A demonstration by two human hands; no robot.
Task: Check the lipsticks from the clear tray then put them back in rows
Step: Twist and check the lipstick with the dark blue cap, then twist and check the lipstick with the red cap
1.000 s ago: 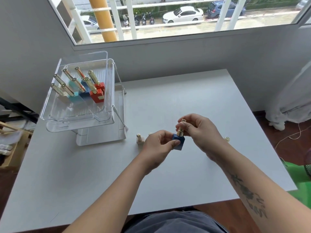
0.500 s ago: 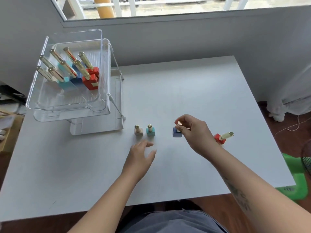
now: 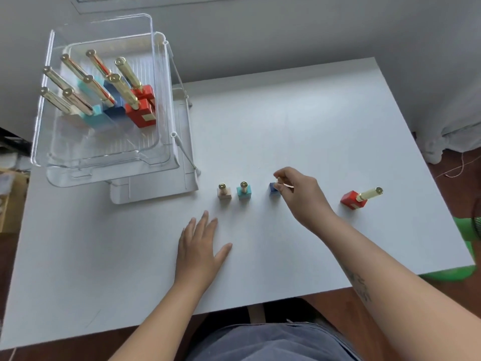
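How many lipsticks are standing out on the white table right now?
4, in a loose row: beige lipstick, teal lipstick, blue lipstick under the right hand, and red lipstick farthest right. The others are in the clear tray.

Single head cam — looks steeply down + fwd from above near edge of tabletop [image 3: 299, 121]. Close enough that forearms fill bottom of frame. Far edge, wall at top. No 2nd view.

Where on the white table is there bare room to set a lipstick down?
Free: the table stretch between the clear tray and the far right edge, and the gap between the right hand and the red lipstick. Crowded: the row by the beige lipstick, teal lipstick and blue lipstick.
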